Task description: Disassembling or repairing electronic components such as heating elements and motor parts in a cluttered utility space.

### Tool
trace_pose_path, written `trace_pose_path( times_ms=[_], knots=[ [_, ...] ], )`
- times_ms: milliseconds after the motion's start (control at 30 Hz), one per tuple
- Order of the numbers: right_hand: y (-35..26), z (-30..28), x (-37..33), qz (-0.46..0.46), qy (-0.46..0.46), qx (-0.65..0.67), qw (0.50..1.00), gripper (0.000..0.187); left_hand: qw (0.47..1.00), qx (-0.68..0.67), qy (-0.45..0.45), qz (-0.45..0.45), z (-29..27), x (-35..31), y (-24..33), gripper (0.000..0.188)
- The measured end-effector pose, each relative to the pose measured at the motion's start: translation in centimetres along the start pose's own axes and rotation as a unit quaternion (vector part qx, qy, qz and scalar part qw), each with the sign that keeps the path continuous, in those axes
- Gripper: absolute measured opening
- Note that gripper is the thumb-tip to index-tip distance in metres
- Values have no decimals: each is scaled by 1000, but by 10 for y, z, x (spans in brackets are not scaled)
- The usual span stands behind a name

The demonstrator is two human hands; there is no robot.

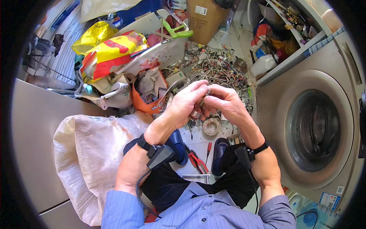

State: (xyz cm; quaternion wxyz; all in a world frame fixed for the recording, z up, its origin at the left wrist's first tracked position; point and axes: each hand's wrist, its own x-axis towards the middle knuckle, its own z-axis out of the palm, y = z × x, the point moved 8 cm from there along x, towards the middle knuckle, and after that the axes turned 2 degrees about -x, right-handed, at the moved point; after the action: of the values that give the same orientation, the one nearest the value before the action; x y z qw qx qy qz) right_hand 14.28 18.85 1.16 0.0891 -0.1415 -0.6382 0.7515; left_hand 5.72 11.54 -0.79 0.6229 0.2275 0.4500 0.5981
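My left hand (186, 101) and my right hand (228, 102) meet in front of me over the wire heap, both with fingers closed. Pinched between them is a small metal part (208, 92), mostly covered by the fingers. A red-and-silver piece (196, 113) shows under my left fingers; whether it joins the metal part I cannot tell. Below the hands lies a coil of pale cable (211, 126). Red-handled pliers (198, 162) and a red-handled screwdriver (209, 149) rest on the floor between my feet.
A large heap of tangled wires (217, 63) covers the floor ahead. An orange bag (146, 103) and a white basket (160, 53) stand left of it. A white woven sack (89, 152) lies at my left, a washing machine (263, 129) stands at right, a cardboard box (206, 21) behind.
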Motion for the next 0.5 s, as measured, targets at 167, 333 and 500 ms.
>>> trace_pose_path(
  times_ms=[167, 333, 500],
  knots=[
    [-9, -27, -17, -91, 115, 30, 989, 21, 992, -127, -3, 0, 5, -2, -3, 38],
    [-6, -39, -29, -87, 152, 20, 984, 21, 995, -92, -20, 42, 10, -11, -13, 37],
    [-22, -37, -47, -45, 152, -234, 959, 24, 994, 8, 23, 105, 12, -19, -5, 61]
  ],
)
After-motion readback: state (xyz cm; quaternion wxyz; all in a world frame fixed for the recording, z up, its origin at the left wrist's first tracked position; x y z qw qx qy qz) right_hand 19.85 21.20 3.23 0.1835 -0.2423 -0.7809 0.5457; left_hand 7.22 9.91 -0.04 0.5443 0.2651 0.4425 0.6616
